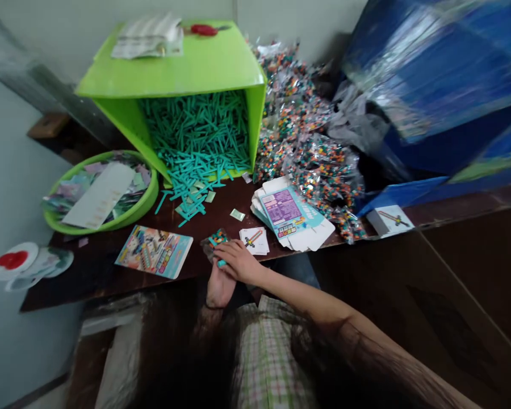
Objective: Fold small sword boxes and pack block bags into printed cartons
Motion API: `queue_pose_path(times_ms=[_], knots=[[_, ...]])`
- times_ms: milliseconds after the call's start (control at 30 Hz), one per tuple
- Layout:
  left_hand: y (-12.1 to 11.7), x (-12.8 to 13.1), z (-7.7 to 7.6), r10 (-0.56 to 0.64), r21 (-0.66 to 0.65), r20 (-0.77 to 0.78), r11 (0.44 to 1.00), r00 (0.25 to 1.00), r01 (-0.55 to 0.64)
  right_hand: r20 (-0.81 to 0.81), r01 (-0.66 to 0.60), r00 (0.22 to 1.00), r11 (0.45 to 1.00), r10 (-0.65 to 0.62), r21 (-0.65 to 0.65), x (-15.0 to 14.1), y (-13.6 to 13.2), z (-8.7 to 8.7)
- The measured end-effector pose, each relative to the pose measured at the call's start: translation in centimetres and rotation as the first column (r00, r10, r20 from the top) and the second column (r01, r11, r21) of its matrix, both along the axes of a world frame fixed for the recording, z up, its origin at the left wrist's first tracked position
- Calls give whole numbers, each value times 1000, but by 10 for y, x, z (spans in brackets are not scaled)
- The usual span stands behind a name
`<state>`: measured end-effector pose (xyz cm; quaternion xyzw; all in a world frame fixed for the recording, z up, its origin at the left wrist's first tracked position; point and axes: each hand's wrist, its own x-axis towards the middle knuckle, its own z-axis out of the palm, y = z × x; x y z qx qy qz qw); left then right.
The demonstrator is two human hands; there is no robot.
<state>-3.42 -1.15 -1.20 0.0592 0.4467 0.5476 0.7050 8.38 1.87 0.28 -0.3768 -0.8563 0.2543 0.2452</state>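
My right hand [237, 261] rests at the table's near edge, fingers curled over a small clear packet of coloured beads [215, 240] and a teal stick [221, 263]. My left hand [218, 287] lies just under it, below the table edge, its fingers hidden by the right hand. A small printed card [254, 240] lies right of the packet. A colourful printed sheet [154, 250] lies to the left.
A tipped green bin [170, 76] spills teal sticks [196, 142] onto the dark table [111, 272]. A green bowl [147, 199] of papers stands at left. Flat cartons [287, 213], heaped bead bags [310, 147] and blue boxes [434, 74] fill the right.
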Motion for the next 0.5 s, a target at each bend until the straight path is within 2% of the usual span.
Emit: queue_pose_path(times_ms=[100, 200, 300, 400, 500], knots=[[2, 7, -6, -35, -71, -56, 997, 998, 31, 1, -77, 997, 997, 77, -19, 16, 7, 4], [13, 4, -7, 14, -127, -85, 992, 996, -25, -70, -35, 997, 997, 30, -75, 35, 19, 8], [23, 3, -1, 33, -85, -73, 996, 997, -39, -83, 80, 993, 993, -87, -81, 48, 32, 12], [27, 7, 7, 31, 0, -80, 1000, 996, -32, 32, 60, 998, 998, -59, -23, 43, 33, 11], [31, 9, 10, 92, 56, -113, 995, 989, -87, 139, 62, 988, 998, -61, -3, 27, 23, 7]])
